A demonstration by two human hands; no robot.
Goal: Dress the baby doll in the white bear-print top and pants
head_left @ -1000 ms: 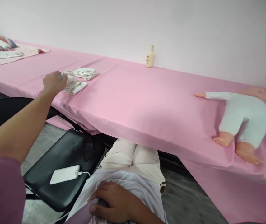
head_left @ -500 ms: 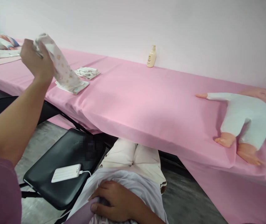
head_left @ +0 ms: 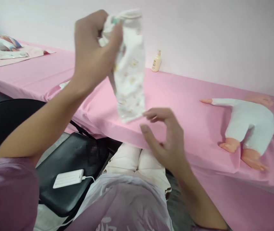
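Note:
My left hand [head_left: 95, 48] is closed around the top of a folded white baby garment [head_left: 132, 73] with a small print, which hangs down over the pink-covered table. Just below and right of the garment's lower corner is my right hand [head_left: 168, 138]. Its thumb and forefinger are apart, and the forefinger's tip is at or very near the cloth; I cannot tell whether it touches. To the right lies a baby doll [head_left: 249, 125] in a white suit, its legs toward the table's front edge. Another folded cloth [head_left: 64, 85] is mostly hidden behind my left forearm.
A cream pump bottle [head_left: 156, 62] stands by the wall on the pink table cover [head_left: 187, 96]. Far left, another doll [head_left: 1, 44] lies with clothing on a pale pink cloth [head_left: 40, 52]. A black chair [head_left: 55, 195] at my left holds a white power bank [head_left: 68, 178] with a cable.
My left hand has lifted the garment off the table and carried it right, in front of me. My right hand has risen from my lap toward its lower end, fingers parted.

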